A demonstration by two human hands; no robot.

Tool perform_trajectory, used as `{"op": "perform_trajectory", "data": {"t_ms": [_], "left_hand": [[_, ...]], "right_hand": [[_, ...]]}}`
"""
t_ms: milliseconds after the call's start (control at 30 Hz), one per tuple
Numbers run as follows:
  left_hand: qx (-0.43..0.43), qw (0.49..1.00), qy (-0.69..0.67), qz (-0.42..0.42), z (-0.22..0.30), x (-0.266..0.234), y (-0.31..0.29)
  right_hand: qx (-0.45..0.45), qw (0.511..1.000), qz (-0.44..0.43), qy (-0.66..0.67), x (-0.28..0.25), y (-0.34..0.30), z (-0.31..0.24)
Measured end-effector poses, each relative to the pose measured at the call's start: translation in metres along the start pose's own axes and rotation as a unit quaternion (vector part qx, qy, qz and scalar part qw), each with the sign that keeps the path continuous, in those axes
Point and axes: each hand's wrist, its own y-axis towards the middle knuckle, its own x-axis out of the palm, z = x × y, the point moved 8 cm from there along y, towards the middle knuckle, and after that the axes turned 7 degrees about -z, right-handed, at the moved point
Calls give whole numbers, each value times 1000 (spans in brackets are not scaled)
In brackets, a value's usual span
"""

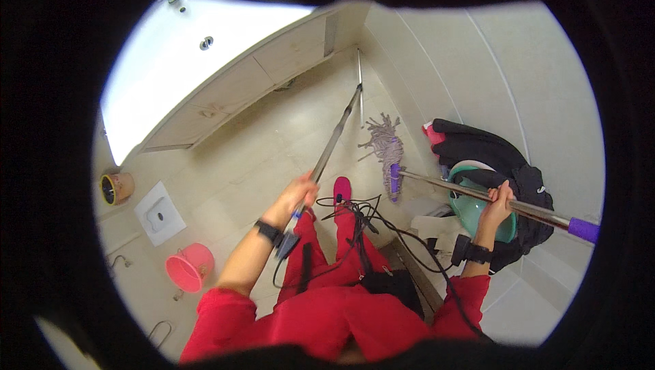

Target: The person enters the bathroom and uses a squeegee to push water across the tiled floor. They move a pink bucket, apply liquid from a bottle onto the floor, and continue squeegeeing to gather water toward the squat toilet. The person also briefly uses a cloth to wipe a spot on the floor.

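My left hand [300, 192] is closed round the grey pole of a floor squeegee [333, 139]. The squeegee's thin bar stands near the wall corner, at the far end of the pole. On the right, my right hand [500, 203] grips the metal pole of a string mop [385, 143]. Its grey strands and purple head lie on the floor ahead of my feet, and a purple sleeve shows at the pole's far right end. Both wrists wear black straps with small devices.
A white washbasin [205, 63] over cabinets runs along the upper left. At left are a pink bucket [190, 269], a small yellow-rimmed bin [119, 188] and a square white floor fixture [159, 213]. Dark clothes [477, 145] lie round a green basin [471, 207] at right. Black cables [402, 233] hang before my legs.
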Motion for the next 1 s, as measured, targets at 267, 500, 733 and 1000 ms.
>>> {"op": "perform_trajectory", "data": {"t_ms": [267, 500, 733, 1000], "left_hand": [[18, 993, -104, -54, 20, -10, 90], [0, 996, -64, 59, -41, -102, -121], [1, 959, -189, 212, -116, -171, -295], [24, 967, -160, 198, -92, -199, -348]], "right_hand": [[-6, 999, 3, -41, 21, -36, 5], [-18, 998, -45, -28, 83, -15, 0], [-45, 996, -61, -44, 172, 1, -22], [-63, 990, -128, -11, 285, -1, -94]]}}
